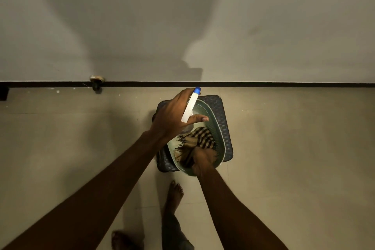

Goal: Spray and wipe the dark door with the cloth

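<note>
Gripping white, blue-tipped spray bottle (190, 105) in left hand (172, 116); clutching fringed checked cloth (199, 138) in right hand (203, 160), inside oval perforated basket (218, 128) on woven stool (223, 109).

Single head-worn wide-angle view, facing forward and steeply down, close over the basket (218, 138) at frame centre, wall (263, 16) filling upper part, floor (304, 168) the lower.

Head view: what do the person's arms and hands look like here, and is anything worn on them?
The left forearm and right forearm are bare all the way to the frame edge; no sleeves show. The left hand and right hand are gloveless, with no watch, bracelet or ring visible. The right hand is motion-blurred, so fine details there cannot be told.
</note>
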